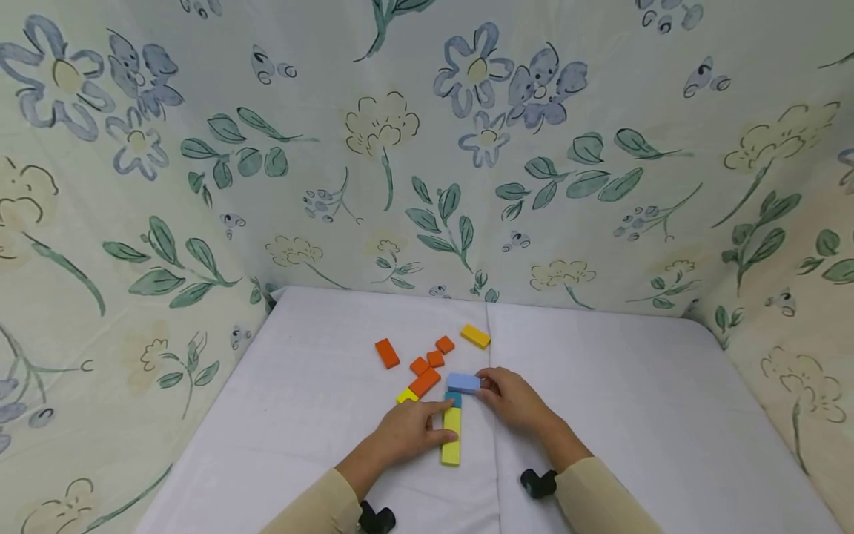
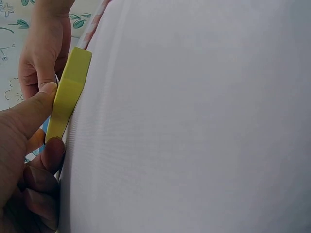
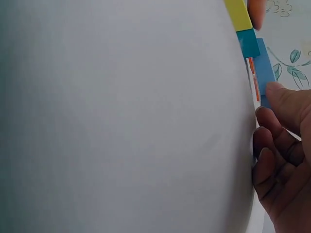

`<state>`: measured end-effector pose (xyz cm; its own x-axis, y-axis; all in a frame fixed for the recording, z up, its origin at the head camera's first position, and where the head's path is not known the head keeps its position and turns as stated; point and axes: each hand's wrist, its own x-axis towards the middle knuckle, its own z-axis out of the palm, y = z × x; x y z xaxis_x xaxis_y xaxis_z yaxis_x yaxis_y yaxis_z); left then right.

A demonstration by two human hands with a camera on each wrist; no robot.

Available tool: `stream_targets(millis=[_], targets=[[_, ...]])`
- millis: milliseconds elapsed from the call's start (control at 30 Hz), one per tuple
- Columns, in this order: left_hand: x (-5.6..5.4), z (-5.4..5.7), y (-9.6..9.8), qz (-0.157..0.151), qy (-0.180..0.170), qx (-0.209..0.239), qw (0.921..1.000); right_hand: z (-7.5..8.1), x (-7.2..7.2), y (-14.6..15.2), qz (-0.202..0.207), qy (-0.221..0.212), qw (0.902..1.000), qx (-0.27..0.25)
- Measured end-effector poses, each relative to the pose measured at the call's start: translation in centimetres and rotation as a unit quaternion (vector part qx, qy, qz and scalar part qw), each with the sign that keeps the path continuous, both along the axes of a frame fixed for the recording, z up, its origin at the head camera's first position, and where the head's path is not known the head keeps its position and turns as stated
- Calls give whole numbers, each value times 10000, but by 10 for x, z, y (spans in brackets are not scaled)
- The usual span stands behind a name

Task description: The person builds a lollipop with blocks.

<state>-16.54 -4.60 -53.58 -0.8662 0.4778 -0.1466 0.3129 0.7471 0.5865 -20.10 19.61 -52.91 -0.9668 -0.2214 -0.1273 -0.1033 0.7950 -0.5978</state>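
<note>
A long yellow block (image 1: pixel 451 446) lies on the cloth with a small teal block (image 1: pixel 453 400) at its far end. My left hand (image 1: pixel 408 430) holds this pair from the left, its thumb on the yellow block (image 2: pixel 72 92) and its index fingertip at the teal one. Across the far end of the teal block lies a light blue block (image 1: pixel 463 383). The right hand (image 1: pixel 516 400) pinches its right end between thumb and fingers. In the right wrist view, the light blue block (image 3: pixel 264 68) touches the teal block (image 3: pixel 248 43), and the thumb presses on it.
Left of the row, an orange block (image 1: pixel 424 383) touches a yellow piece (image 1: pixel 407 395). Small orange blocks (image 1: pixel 435 359) lie beyond it, with a larger orange block (image 1: pixel 387 354) farther left. A golden-yellow block (image 1: pixel 476 336) lies at the back. Floral cloth (image 1: pixel 427 148) hangs behind the white-covered table (image 1: pixel 634 415).
</note>
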Motion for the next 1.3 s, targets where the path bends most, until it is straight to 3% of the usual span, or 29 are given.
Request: stream_targets(millis=[600,967,1300], targets=[[0,0,0,-87,231,-3,9997,6,-1,-12,229,67,9986,481],[0,0,-1,-51,154,-51,9999,3,-2,-15,444,260,9944,928],[0,0,0,-11,120,-96,9999,3,-4,-17,480,229,9935,1004]])
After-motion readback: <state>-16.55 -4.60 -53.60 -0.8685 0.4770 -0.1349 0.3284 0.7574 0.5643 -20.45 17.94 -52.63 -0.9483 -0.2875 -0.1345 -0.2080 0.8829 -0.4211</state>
